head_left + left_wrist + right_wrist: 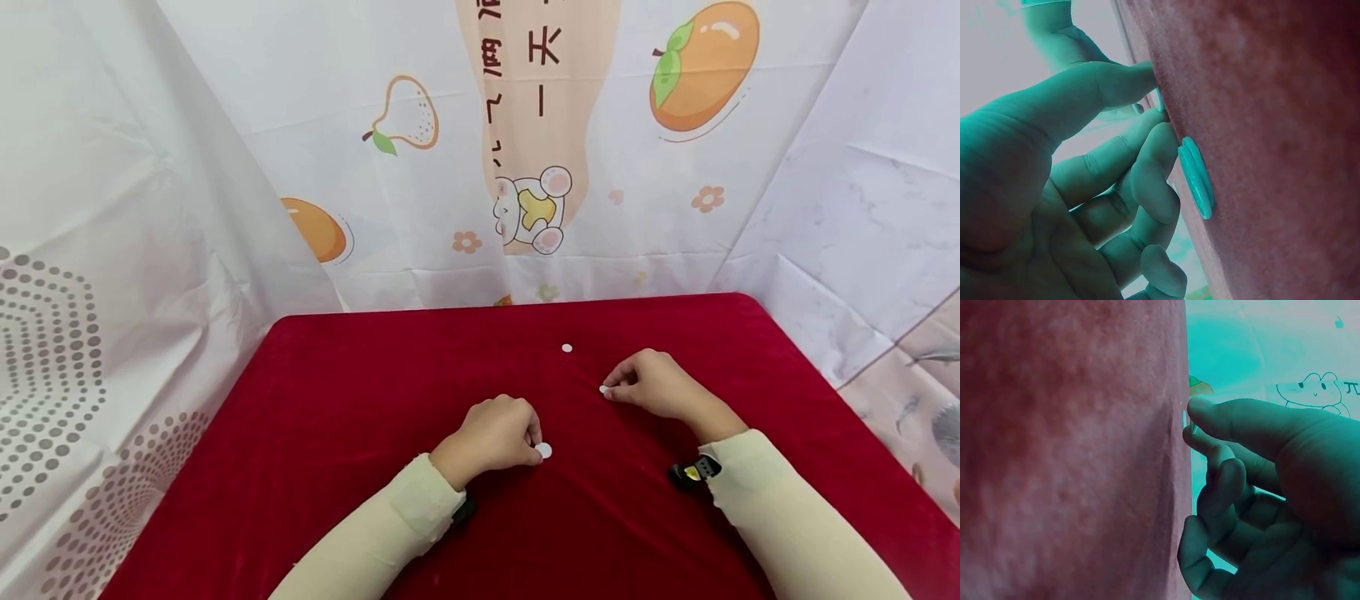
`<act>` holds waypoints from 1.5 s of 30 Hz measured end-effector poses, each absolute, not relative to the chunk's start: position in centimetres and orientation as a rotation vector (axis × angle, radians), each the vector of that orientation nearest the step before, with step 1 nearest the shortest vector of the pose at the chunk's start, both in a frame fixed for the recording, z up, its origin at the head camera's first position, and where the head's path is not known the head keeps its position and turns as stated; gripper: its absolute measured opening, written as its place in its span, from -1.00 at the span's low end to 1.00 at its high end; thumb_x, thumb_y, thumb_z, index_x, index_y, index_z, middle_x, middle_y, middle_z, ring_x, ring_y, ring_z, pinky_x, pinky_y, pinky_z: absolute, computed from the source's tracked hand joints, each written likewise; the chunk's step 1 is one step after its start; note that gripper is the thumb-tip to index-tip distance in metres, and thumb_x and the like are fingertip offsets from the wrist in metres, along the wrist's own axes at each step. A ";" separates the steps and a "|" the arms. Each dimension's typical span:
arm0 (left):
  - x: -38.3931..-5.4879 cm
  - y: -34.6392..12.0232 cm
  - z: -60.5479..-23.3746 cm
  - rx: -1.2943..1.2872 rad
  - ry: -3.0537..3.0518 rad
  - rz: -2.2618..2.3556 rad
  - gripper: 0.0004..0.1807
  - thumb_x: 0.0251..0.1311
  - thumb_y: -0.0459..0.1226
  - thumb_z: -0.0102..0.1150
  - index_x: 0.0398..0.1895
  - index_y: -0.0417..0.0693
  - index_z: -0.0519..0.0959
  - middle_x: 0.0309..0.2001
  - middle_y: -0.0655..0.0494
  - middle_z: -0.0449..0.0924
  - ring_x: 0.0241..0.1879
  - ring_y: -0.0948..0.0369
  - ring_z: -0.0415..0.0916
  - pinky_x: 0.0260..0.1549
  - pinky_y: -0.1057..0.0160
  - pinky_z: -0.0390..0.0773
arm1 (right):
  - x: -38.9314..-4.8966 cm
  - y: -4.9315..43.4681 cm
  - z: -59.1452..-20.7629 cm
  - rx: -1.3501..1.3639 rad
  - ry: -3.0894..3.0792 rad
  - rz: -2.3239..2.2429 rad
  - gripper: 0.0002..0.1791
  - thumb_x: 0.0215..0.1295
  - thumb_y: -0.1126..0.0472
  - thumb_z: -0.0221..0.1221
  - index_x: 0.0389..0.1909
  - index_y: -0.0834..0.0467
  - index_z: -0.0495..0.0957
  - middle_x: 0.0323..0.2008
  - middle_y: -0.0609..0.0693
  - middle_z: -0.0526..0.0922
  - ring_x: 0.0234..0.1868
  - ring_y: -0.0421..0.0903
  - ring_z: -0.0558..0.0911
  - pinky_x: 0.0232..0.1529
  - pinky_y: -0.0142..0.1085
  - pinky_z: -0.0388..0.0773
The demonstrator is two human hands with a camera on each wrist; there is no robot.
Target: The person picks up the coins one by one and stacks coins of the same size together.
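Note:
My left hand point(495, 435) is low over the red cloth near the middle of the table. Its thumb and forefinger pinch a small white disc point(543, 451) that pokes out past the fingertips. Below the curled fingers, the left wrist view shows two thin discs point(1196, 178) lying stacked on the cloth; the hand hides them in the head view. Farther back on the right, my right hand point(656, 385) pinches another white disc point(1194, 427) between thumb and forefinger, close to the cloth. One more white disc point(567, 347) lies flat beyond both hands.
Red velvety cloth point(360, 392) with faint creases covers the table. White curtains point(420, 192) printed with fruit and a cartoon animal hang behind its far edge and along both sides. A dark strap point(693, 472) sits at my right wrist.

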State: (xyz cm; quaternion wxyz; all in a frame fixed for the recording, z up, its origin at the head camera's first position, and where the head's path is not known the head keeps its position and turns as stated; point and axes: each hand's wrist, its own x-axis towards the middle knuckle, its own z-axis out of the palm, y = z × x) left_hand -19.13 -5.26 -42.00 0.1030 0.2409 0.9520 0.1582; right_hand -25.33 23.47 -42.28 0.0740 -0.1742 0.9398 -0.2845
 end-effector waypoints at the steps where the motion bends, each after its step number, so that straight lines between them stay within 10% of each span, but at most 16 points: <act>1: -19.1 -5.2 -42.0 0.712 2.811 0.465 -0.85 0.05 -0.11 0.56 -0.52 0.24 0.71 -0.59 0.46 0.53 -0.53 0.40 0.46 -0.53 0.32 0.48 | -25.2 23.6 -42.2 -0.524 2.828 -0.855 -0.93 0.25 0.14 0.43 -0.27 -0.04 0.84 -0.43 -0.24 0.75 -0.38 -0.15 0.52 -0.36 -0.32 0.48; 45: -19.1 -5.0 -42.0 0.698 2.807 0.455 -0.87 0.07 -0.10 0.55 -0.50 0.23 0.73 -0.59 0.47 0.53 -0.53 0.40 0.46 -0.54 0.32 0.48 | -21.0 23.7 -41.3 -0.887 2.668 -0.873 -0.89 0.18 0.14 0.50 -0.32 -0.16 0.81 -0.50 -0.29 0.63 -0.49 -0.30 0.55 -0.41 -0.41 0.53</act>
